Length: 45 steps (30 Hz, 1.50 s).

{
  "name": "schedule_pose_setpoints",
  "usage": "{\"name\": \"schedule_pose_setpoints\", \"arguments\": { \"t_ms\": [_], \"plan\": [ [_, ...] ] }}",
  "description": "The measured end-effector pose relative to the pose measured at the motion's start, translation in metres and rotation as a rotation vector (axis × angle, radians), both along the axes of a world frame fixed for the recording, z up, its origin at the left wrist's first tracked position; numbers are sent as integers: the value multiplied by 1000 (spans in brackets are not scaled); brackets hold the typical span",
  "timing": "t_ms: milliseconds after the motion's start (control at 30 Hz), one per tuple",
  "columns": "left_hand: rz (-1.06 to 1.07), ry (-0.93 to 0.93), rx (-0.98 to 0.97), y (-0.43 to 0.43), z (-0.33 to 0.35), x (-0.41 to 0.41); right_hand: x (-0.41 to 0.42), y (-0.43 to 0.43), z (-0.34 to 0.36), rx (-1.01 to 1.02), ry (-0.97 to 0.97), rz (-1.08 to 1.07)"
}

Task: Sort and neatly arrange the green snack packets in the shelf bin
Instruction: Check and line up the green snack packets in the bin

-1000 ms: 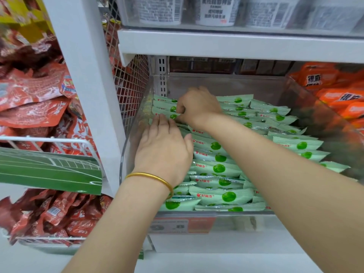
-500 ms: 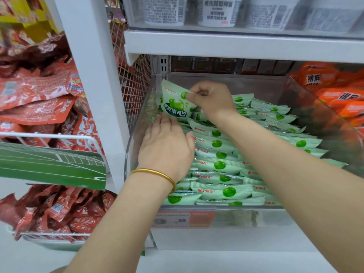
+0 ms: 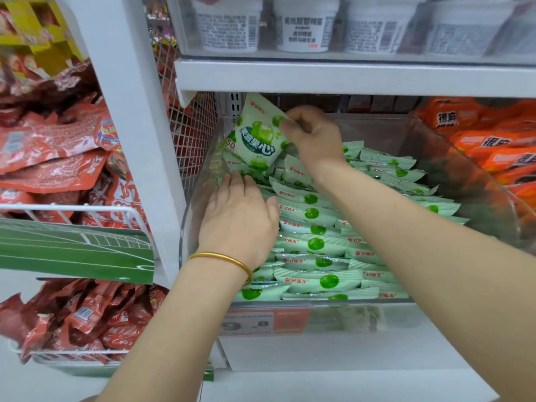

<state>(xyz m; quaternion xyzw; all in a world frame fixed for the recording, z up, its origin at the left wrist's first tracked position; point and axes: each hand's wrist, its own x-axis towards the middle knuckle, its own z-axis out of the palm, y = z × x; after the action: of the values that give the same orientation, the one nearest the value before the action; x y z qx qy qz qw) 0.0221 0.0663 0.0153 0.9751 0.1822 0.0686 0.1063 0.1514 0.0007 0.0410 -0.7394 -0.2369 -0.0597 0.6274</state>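
Found the clear shelf bin [image 3: 452, 158] nearly full of green snack packets [image 3: 316, 243], overlapped in rows. Pressed flat on the left row with the left hand [image 3: 240, 219], fingers straight. Pinched with the right hand [image 3: 314, 137] the top corner of one raised packet [image 3: 256, 137], above the bin's back left corner. Judged a loose pinch likely to drop it crooked, a careless push likely to ruffle the rows.

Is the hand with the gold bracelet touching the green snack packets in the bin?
Touching. The head view shows the left hand lying flat on the stacked light-green snack packets.
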Motion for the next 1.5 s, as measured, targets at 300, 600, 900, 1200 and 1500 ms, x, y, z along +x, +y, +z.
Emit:
{"name": "schedule_pose_setpoints", "arguments": {
  "t_ms": [300, 600, 900, 1200, 1500],
  "plan": [
    [58, -567, -411, -1, 14, -6, -25, -45, 20, 502, 605, 63],
    [-330, -528, -919, -33, 22, -39, -69, -123, 13, 133, 465, 303],
    [-440, -514, -904, -52, 12, -38, -83, -139, 2, 189, 465, 283],
    [-500, -448, -1123, -54, 18, -37, -83, -137, -3, 191, 360, 187],
    [-412, -597, -492, -53, 14, -37, -88, -137, 0, 323, 335, 173]
  ]
}}
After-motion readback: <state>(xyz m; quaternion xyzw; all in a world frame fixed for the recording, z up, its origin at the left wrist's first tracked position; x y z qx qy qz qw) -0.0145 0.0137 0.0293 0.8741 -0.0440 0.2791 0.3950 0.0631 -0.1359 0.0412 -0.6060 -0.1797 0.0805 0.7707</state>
